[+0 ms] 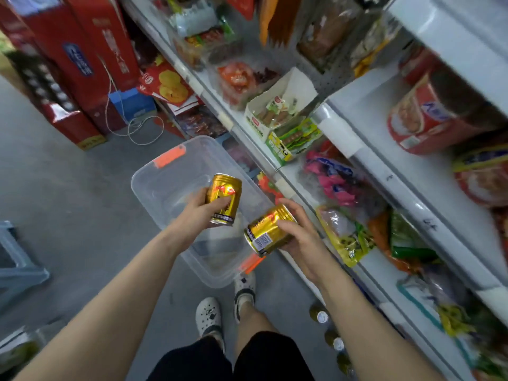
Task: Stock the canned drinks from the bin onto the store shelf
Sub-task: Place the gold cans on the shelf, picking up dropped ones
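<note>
Left hand [198, 213] gripped the first can [224, 198], gold and roughly upright, fingers wrapped round its side. Right hand [297, 229] clasped the second can [268, 229], also gold, tilted on its side with the label panel up. The cans were near each other but apart, both held over the bin [165, 185]. The bin was clear plastic with an orange latch [170, 156] at its far end and sat on the grey floor [68, 188] just beside the shelf [384, 171]. The shelf tiers held snack packets [343, 235], blurred. Red cartons [82, 50] stood at far left. White clogs [209, 314] showed below the arms.
</note>
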### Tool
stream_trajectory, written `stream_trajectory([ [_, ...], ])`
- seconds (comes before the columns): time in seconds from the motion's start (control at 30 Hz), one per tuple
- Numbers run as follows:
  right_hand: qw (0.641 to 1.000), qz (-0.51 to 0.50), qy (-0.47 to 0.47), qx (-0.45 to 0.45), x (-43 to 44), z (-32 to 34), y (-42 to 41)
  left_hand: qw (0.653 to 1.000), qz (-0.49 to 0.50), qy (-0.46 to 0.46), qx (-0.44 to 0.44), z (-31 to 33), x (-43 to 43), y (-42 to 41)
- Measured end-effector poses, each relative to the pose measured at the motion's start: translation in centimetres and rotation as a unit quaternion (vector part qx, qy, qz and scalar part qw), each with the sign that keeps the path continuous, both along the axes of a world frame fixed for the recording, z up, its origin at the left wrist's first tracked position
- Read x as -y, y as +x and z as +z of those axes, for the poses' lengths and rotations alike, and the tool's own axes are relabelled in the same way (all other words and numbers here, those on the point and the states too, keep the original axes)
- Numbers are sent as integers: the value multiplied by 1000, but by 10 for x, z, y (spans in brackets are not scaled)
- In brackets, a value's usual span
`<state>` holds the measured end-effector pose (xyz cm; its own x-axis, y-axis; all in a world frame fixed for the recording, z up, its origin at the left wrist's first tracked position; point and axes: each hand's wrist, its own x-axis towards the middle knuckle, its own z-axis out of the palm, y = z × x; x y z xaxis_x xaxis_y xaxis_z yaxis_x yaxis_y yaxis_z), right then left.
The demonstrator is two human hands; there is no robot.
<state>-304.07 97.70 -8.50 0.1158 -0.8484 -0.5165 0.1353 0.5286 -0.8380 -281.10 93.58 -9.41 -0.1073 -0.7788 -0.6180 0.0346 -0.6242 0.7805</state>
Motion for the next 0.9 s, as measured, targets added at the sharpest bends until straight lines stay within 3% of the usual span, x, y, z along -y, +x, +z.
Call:
stream_trajectory([
  [0.13,988,-125,21,84,-37,52,-24,996,-74,-41,-26,51,-18,-27],
  [0.2,981,-174,21,81,-56,76,-37,991,-109,-60,-41,74,-24,-44],
  [0.5,969,-197,-104,-104,-141,166,-135,946,-265,-178,-55,160,-52,-153],
  [0.67,942,-202,-160,-216,-201,210,-202,905,-336,-257,-38,204,-90,-227],
  [0.9,905,-225,-197,-302,-303,278,-309,860,-388,-322,-73,258,-168,-342],
])
